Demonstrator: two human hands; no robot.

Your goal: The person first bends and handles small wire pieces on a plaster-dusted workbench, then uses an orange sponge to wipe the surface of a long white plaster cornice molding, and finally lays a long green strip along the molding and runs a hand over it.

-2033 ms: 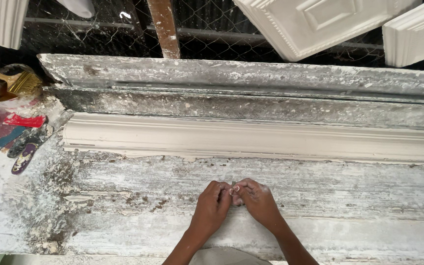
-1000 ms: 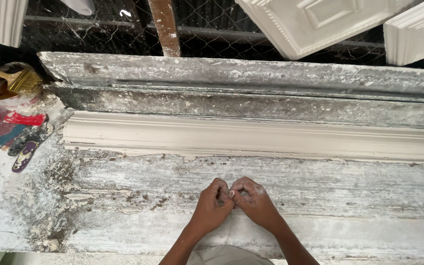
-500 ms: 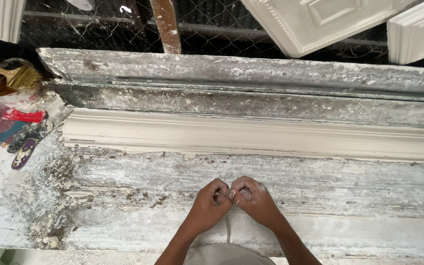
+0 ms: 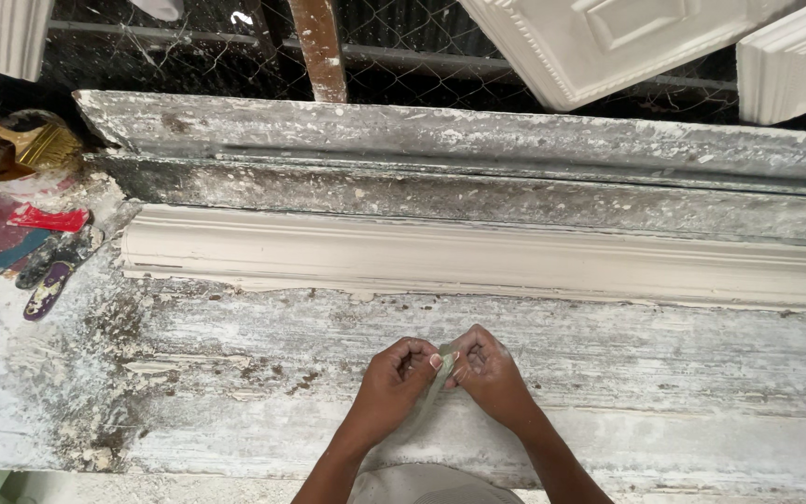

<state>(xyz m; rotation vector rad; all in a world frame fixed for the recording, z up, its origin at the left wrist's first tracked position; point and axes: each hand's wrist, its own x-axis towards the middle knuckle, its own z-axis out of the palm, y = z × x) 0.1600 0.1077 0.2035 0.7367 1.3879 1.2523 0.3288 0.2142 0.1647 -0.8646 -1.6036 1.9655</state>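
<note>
Barely shifted since the earlier frames: pale strip (image 4: 429, 397) now hanging lower between both hands. Left hand (image 4: 394, 378) and right hand (image 4: 487, 373) curled nearly closed, fingertips pinching the strip's top, over the plaster-crusted tabletop (image 4: 235, 411). Seemingly pulling or straightening it; steady tension needed next. Beyond, long white moulding (image 4: 478, 257); scrapers (image 4: 48, 261) far left.

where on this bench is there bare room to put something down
Bare room: the bench right of the hands, below the cornice moulding, and the left stretch between the scrapers and the left hand. Crowded: the far-left corner with the brush.
</note>
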